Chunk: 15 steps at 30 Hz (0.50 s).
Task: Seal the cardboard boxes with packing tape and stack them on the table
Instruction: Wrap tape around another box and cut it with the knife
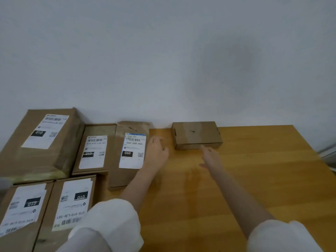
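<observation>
the left sleeve (109, 224) and the right sleeve (281, 237), both white, come in from the bottom edge. beside the left sleeve two flat cardboard boxes lie side by side on the near left of the wooden table (254, 179): the corner box (11, 240) and the second near box (72, 202). each is closed and has a white label marked 010, upside down from here. every lid is down, so what the boxes hold cannot be seen.

farther in, the left hand (157, 152) is just beside the right edge of the 060 box (120, 179). its fingers are loosely curled and it holds nothing; the blur hides whether it touches the cardboard. the right hand (211, 155) is stretched forward, fingers straight and a little spread, empty. its tips are at the front wall of the plain box (196, 133), touching or not i cannot tell.

left of the 060 box lies the middle 010 box (94, 151), and beyond that the large box (41, 139), taller, with glossy tape along its near edge.

the plain box sits closed against the white wall (163, 60), apart from the others. it has no label, and a paler glossy band crosses its lid.
</observation>
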### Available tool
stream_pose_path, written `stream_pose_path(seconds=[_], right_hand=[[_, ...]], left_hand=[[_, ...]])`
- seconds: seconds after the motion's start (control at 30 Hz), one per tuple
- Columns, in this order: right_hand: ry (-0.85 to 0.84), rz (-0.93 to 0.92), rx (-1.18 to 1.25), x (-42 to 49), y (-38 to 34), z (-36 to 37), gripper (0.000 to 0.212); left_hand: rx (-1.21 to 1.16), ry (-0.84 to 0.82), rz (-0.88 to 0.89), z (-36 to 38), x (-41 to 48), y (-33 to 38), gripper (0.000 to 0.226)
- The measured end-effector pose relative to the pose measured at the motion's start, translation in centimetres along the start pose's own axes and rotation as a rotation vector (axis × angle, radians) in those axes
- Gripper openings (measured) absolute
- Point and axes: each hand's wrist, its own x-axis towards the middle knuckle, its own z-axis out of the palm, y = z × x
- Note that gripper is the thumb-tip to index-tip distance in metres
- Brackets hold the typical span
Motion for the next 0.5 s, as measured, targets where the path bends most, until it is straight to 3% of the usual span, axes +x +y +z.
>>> stream_pose_path(seconds=[0.13,0.23,0.33,0.5], right_hand=[[0.097,-0.001,0.001,5.2,-0.6,-5.2,0.043],[0.076,-0.035,-0.069,9.4,-0.7,-7.6,0.045],[-0.038,-0.066,-0.136,12.1,-0.3,-8.6,0.052],[-0.216,-0.052,-0.101,13.6,1.2,-8.3,0.062]], left_hand=[[-0.035,-0.101,-0.15,4.0,2.8,1.9,0.049],[-0.053,-0.096,-0.281,6.9,4.6,2.9,0.06],[-0.036,-0.087,-0.372,9.5,5.9,3.3,0.065],[-0.203,-0.071,-0.468,12.5,6.4,2.9,0.064]])
